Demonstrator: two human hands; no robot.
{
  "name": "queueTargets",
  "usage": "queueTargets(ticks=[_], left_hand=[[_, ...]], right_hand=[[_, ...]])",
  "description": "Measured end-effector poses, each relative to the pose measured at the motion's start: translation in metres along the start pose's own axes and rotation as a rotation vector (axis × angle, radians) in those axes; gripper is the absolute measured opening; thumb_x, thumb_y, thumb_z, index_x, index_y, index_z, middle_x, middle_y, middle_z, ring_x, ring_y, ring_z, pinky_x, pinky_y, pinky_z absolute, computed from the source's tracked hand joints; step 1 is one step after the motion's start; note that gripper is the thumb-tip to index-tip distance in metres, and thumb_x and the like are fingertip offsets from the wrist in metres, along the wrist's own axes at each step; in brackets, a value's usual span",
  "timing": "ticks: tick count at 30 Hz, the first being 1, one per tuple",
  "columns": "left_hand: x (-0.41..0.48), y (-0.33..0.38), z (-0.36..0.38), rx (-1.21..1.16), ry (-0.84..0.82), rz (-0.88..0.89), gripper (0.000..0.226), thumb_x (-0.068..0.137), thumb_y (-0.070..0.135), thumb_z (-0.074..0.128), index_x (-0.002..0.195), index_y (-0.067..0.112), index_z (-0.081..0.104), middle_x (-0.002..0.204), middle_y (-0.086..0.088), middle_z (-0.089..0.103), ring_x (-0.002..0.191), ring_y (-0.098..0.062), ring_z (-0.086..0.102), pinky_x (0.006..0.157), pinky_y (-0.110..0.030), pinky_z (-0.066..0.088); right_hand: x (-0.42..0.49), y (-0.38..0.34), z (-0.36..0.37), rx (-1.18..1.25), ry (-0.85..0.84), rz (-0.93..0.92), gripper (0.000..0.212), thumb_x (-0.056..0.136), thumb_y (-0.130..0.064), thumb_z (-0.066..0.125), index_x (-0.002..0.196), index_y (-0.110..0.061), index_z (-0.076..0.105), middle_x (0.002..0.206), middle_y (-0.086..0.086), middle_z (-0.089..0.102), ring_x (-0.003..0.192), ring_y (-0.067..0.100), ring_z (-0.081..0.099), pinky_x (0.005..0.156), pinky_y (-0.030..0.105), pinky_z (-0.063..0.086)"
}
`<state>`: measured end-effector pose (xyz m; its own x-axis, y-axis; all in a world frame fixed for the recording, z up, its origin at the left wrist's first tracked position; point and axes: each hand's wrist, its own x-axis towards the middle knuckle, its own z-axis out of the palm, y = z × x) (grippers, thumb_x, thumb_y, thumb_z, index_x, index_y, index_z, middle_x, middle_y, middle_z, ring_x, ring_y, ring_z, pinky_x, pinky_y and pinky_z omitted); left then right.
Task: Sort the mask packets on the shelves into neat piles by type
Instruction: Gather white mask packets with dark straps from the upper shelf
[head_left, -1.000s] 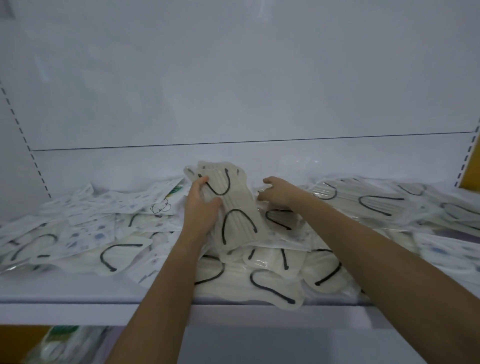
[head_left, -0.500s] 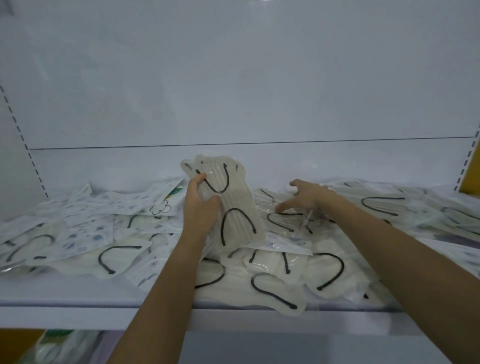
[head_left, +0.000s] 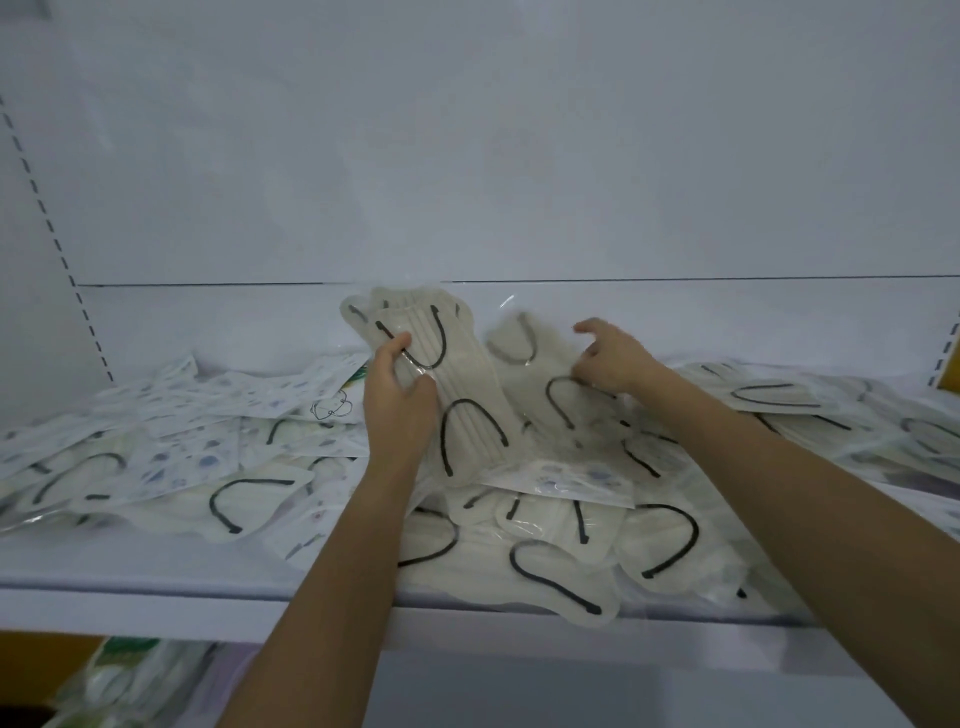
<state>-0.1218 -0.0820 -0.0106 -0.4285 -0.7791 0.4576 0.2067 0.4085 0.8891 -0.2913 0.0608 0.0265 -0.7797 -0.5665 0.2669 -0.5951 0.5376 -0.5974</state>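
My left hand (head_left: 397, 400) grips a small stack of cream mask packets with black ear loops (head_left: 462, 374), held upright over the middle of the white shelf (head_left: 156, 587). My right hand (head_left: 610, 358) pinches another cream black-loop packet (head_left: 540, 374), lifted and tilted just right of the stack. Loose cream black-loop packets (head_left: 561, 551) lie jumbled under both arms and along the right. White packets printed with small blue patterns (head_left: 208, 415) cover the left side, mixed with a few cream ones (head_left: 249, 499).
The shelf's white back wall (head_left: 467, 156) rises close behind the packets, with slotted uprights at the far left (head_left: 47, 218) and right edges. Below the shelf's front lip, packets with green print (head_left: 124, 675) sit on a lower level at the left.
My right hand has picked a cream packet off the pile to the right and raised it toward the stack. My left hand has lifted the stack slightly.
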Motion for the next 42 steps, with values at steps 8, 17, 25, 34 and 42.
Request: queueTargets(ticks=[8,17,25,34,42], left_hand=[[0.000,0.004,0.000,-0.053,0.048,-0.008,0.043,0.089,0.016,0.051,0.130,0.027,0.046,0.130,0.010,0.047,0.123,-0.011,0.045,0.106,-0.036,0.038],[-0.012,0.018,0.003,-0.283,-0.181,0.018,0.018,0.091,0.036,0.055,0.099,0.020,0.057,0.098,0.003,0.063,0.091,-0.010,0.061,0.084,-0.032,0.050],[-0.012,0.016,0.005,-0.150,-0.197,-0.040,0.035,0.084,0.005,0.062,0.115,0.016,0.051,0.107,-0.005,0.063,0.096,-0.020,0.062,0.081,-0.035,0.054],[-0.015,0.033,0.039,-0.139,-0.257,0.092,0.029,0.084,-0.001,0.060,0.098,0.023,0.052,0.090,0.008,0.061,0.076,-0.001,0.060,0.069,-0.020,0.052],[-0.005,0.023,0.017,-0.124,-0.123,0.020,0.029,0.085,0.001,0.059,0.104,0.021,0.050,0.094,0.007,0.061,0.084,-0.012,0.062,0.075,-0.030,0.052]], right_hand=[[-0.005,-0.016,-0.033,0.945,0.217,-0.037,0.057,0.087,-0.008,0.061,0.138,-0.018,0.037,0.096,0.001,0.057,0.085,0.012,0.058,0.076,0.020,0.043],[-0.045,-0.048,0.019,0.496,-0.121,-0.156,0.064,0.088,-0.008,0.059,0.143,-0.010,0.025,0.074,0.004,0.056,0.070,0.013,0.053,0.069,0.016,0.042],[-0.030,0.021,-0.061,0.009,-0.046,-0.087,0.062,0.092,-0.021,0.056,0.145,-0.015,0.025,0.129,0.010,0.053,0.117,0.026,0.053,0.094,0.031,0.040],[-0.038,0.091,-0.106,-0.364,-0.230,0.241,0.100,0.066,-0.041,0.078,0.146,-0.014,0.023,0.150,0.009,0.031,0.129,0.023,0.039,0.103,0.034,0.033],[-0.031,0.051,-0.098,0.199,-0.070,0.243,0.066,0.079,-0.009,0.069,0.138,-0.009,0.039,0.134,0.015,0.048,0.116,0.033,0.052,0.094,0.038,0.046]])
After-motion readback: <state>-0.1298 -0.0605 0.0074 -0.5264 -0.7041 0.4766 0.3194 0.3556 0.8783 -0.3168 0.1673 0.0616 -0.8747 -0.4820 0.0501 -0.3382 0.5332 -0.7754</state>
